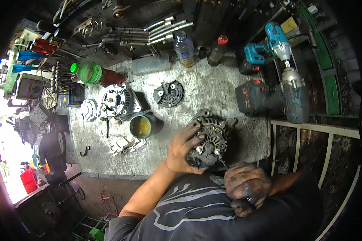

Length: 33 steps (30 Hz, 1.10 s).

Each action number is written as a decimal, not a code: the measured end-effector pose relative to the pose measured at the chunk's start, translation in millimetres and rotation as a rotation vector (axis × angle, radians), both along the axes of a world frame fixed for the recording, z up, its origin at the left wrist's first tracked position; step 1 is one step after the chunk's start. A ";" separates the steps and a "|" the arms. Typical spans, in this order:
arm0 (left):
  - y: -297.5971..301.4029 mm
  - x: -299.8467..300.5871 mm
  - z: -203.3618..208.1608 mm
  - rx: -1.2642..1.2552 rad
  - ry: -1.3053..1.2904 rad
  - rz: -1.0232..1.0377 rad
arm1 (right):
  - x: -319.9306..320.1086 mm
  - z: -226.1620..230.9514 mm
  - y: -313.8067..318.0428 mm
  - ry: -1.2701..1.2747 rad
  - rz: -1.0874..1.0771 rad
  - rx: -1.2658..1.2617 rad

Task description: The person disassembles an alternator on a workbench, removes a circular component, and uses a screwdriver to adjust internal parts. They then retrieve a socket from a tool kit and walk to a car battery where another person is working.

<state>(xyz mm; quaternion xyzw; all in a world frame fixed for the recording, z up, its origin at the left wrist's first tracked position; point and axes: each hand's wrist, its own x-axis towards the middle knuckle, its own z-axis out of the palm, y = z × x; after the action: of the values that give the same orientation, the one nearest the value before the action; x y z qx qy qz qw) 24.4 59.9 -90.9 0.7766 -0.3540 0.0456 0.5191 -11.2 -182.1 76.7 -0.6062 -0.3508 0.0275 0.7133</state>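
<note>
The person's left hand (183, 150) clamps the left side of an alternator (210, 140). The right hand (247, 184), just nearer the body, is curled round a thin tool (224, 163) angled at its near edge. A cup (157, 124) stands left of the grip; a black cover (171, 97) lies beyond.

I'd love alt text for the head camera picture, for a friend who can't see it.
A left hand steadies an alternator on a worn workbench while the right hand grips a thin-shafted tool at the alternator's edge. Nearby are alternator parts, bottles and two cordless impact wrenches.
</note>
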 end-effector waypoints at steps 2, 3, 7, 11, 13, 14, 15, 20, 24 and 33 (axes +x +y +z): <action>-1.8 -5.1 1.6 -0.012 0.005 0.024 | -9.9 -1.3 0.3 -0.038 -0.118 0.030; -2.7 -4.5 1.1 -0.012 0.000 0.040 | -12.5 -4.0 0.3 -0.053 -0.117 -0.009; -3.7 -10.1 1.0 -0.005 0.019 0.065 | -20.5 -7.8 0.4 -0.057 -0.149 0.026; -4.9 -9.6 -2.0 -0.034 0.012 0.066 | -16.0 -4.4 1.7 0.014 -0.089 0.096; -5.0 -10.0 -3.3 -0.036 0.025 0.071 | -13.5 -2.2 4.4 0.049 -0.100 0.122; -5.2 -9.2 -4.4 -0.032 0.004 0.075 | -11.7 -2.0 5.3 0.054 -0.136 0.122; -5.2 -9.8 -5.1 -0.032 0.005 0.070 | -10.2 -2.3 6.0 0.040 -0.146 0.138; -4.1 -9.2 -7.2 -0.024 -0.016 0.066 | -2.1 -8.1 1.6 0.034 0.043 0.158; -4.1 -7.6 -4.0 0.015 -0.025 0.076 | -2.1 -6.3 3.7 0.032 -0.020 0.153; -2.5 -11.3 -2.3 -0.010 0.048 0.062 | 4.5 0.5 -2.2 0.097 0.068 0.089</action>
<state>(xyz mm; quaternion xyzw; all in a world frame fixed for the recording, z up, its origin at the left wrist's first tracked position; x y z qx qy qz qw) 13.0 57.3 -93.3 0.7855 -0.3170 0.0447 0.5296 -6.7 -184.3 77.1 -0.5595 -0.3370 0.0652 0.7544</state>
